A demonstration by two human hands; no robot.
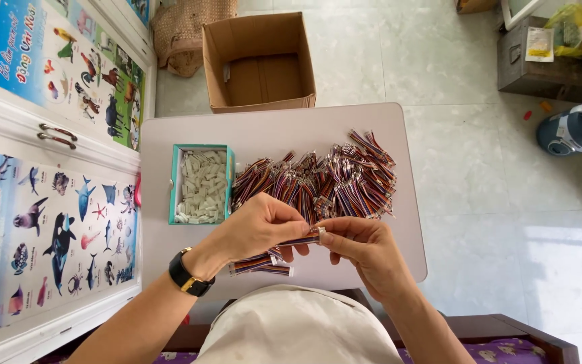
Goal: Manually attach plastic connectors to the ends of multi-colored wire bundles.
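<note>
Both hands meet just in front of the wire pile (318, 182) on the small table (170, 128). Left hand (261, 229), fingers pinched together, and right hand (362, 249), fingertips clamped, grip one wire bundle (304, 238). Left of the pile sits a teal box (201, 183) of white connectors (203, 185).

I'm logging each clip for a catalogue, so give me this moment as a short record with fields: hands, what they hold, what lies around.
left hand: pinches one end of a multicoloured wire bundle
right hand: fingertips on the bundle's white connector end
under the hands: finished wire pieces on the table
table: small, pale, rectangular
wire pile: many coloured leads, heaped mid-table
teal box: left of the pile, filled with white plastic connectors
cardboard box: open, on the floor beyond the table
wristwatch: black, on the left wrist
</note>
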